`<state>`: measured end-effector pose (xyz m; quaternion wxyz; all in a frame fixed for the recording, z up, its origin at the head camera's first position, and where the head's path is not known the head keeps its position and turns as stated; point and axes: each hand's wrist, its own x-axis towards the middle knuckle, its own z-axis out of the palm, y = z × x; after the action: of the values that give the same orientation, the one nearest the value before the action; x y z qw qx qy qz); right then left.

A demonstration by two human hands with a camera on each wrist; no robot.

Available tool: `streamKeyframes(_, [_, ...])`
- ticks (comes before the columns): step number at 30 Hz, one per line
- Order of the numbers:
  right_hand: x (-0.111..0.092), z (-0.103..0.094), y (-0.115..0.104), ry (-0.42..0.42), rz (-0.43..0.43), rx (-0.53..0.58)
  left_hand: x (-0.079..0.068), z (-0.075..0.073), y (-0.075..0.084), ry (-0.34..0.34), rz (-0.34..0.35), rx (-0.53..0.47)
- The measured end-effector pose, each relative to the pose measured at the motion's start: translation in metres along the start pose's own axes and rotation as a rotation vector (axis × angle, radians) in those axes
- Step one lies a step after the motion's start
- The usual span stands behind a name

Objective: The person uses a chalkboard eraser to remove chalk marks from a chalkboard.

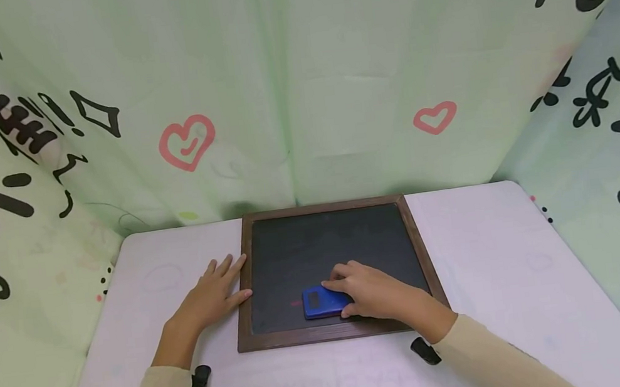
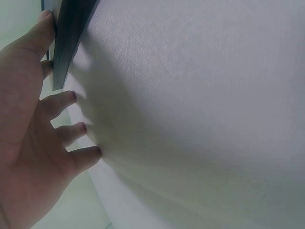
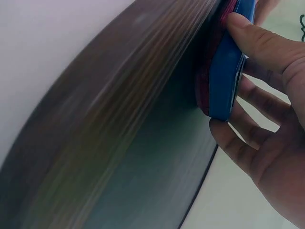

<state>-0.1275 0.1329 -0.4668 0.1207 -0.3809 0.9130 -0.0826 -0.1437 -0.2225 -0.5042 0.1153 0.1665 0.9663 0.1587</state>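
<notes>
A blackboard [image 1: 327, 248] in a brown wooden frame lies flat on the white table. On its lower middle sits a blue board eraser [image 1: 321, 302], felt side down, gripped at its right end by my right hand [image 1: 374, 291]. The right wrist view shows the thumb on one side of the eraser [image 3: 226, 71] and the fingers around the other, with reddish felt beneath. A short pink mark [image 1: 296, 303] shows just left of the eraser. My left hand [image 1: 213, 295] is spread at the frame's left edge, thumb and index finger touching it, other fingertips on the table.
The white table [image 1: 522, 272] extends to both sides of the board. Green curtains [image 1: 343, 76] with black writing and pink hearts stand behind it and at both sides. A black band [image 1: 201, 379] shows at the left wrist and another [image 1: 425, 351] at the right.
</notes>
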Motion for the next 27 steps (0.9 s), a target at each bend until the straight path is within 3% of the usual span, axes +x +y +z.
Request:
streamKeyframes(10, [0.047,0.005,-0.052,-0.044,-0.021,-0.098,0.0,-0.001,0.002,-0.021,-0.023,-0.011])
streamKeyframes(16, [0.063,0.01,-0.08,-0.045,-0.015,-0.197,0.0,0.0,0.001,-0.017,-0.026,0.006])
streamKeyframes(20, [0.067,0.01,-0.088,-0.044,0.0,-0.226,-0.001,-0.001,0.0,-0.009,-0.023,0.003])
streamKeyframes(27, [0.064,0.012,-0.084,-0.054,0.013,-0.175,0.0,0.001,0.0,-0.001,-0.009,-0.005])
